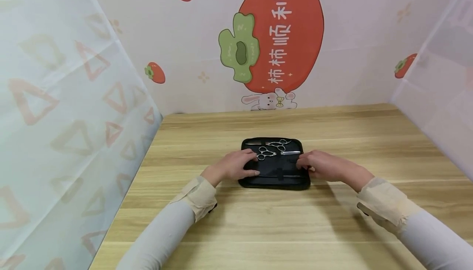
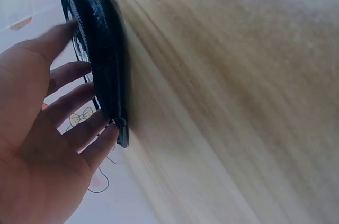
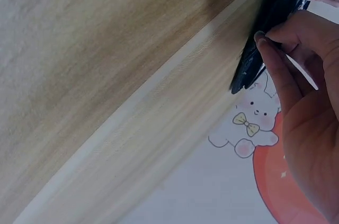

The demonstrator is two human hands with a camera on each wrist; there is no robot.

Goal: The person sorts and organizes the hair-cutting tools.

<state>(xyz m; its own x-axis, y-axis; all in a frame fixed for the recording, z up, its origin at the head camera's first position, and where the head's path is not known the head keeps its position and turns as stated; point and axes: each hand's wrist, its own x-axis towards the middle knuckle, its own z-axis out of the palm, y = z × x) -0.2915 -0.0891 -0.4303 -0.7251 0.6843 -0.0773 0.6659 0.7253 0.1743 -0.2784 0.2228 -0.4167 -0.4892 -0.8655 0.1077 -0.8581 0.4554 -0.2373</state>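
Observation:
A black zip case (image 1: 269, 168) lies spread out on the wooden table. Two pairs of silver scissors sit inside it: one pair (image 1: 262, 153) left of the middle, another (image 1: 282, 144) near the far edge. A slim silver piece (image 1: 290, 153) shows by the right side. My left hand (image 1: 237, 165) rests at the case's left edge, its fingers spread and fairly straight in the left wrist view. At the right edge is my right hand (image 1: 326, 165); in the right wrist view its thumb and index finger pinch the case's rim.
The wooden table (image 1: 258, 229) reaches to a printed back wall (image 1: 199, 48) with a large persimmon picture. Patterned side sheets (image 1: 66, 138) stand on the left and right. A wrap (image 1: 201, 196) with a dark device under it circles each wrist.

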